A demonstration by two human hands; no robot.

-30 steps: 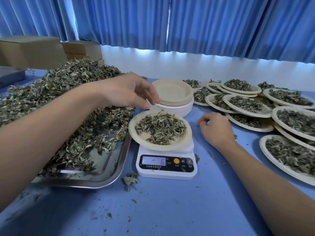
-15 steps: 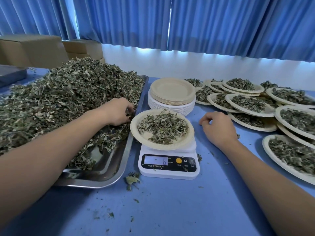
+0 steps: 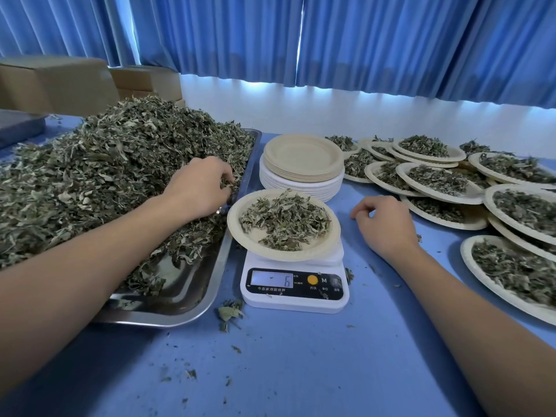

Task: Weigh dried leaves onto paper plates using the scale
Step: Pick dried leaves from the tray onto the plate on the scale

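The desk [image 3: 301,371] kept everything close. The tray [image 3: 192,302] heaped with leaves [image 3: 105,176] sat left, just beside the scale [image 3: 294,299], probably so each pinch travelled a short way. Filled plates [image 3: 436,179] overlapped on the right, and the empty stack [image 3: 304,158] stood behind the scale. The plate [image 3: 240,224] on the scale held a portion, and the display read 6. The left hand [image 3: 200,188] curled into the heap's edge, pinching leaves. The right hand [image 3: 388,224] rested on the desk, loosely curled and holding nothing.

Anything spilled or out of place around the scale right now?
Yes: a leaf clump lies spilled on the table by the tray's near corner, crumbs scattered closer in. A few bits sit on the scale's panel.
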